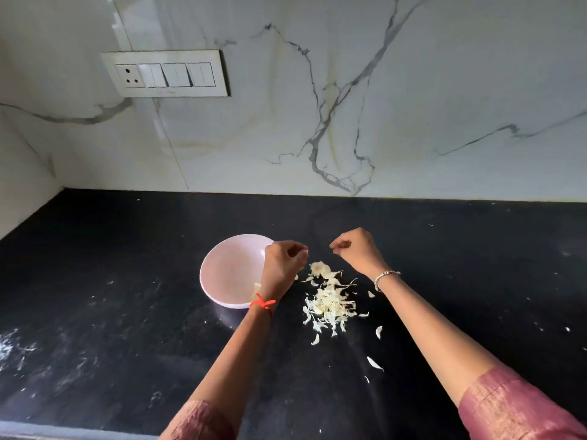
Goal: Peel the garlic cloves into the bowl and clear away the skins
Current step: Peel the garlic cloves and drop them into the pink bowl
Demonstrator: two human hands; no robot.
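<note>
Left hand [281, 265] and right hand [357, 252] are curled, contents unclear, and one flick could scatter papery white garlic skins [330, 303] into the round pink bowl [228, 265].

Home kitchen: black stone counter [127, 296], marble-look backsplash [349, 106], wall switch panel [165, 73].

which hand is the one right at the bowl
The left hand, with the red thread on its wrist, overlaps the pink bowl's right rim. The right hand, wearing a silver bracelet, is farther right, behind the garlic skins.
</note>
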